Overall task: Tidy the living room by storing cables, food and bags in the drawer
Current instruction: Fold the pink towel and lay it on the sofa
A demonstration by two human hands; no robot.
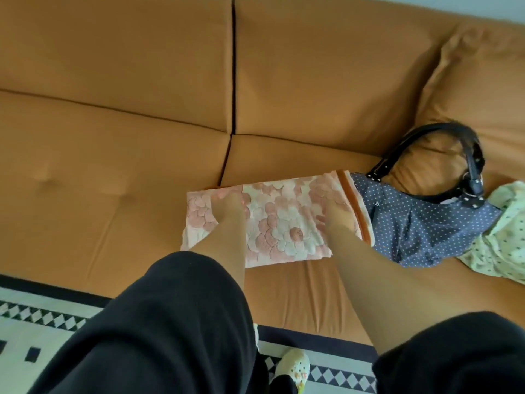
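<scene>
1. The left seat cushion point(85, 172) of the sofa lies open from its front edge to the backrest point(113, 52).
2. A floral cloth point(284, 223) covers the middle of the seat, near the front.
3. The dotted handbag point(420, 223) touches the cloth's right edge; its strap point(443, 129) arches up against the pillow point(477, 89).
4. A cream cloth point(505, 240) lies against the bag's right side.

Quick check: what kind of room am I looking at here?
Most likely a living room: an orange sofa with a cushion, a patterned rug on the floor, and a handbag lying on the seat.
</scene>
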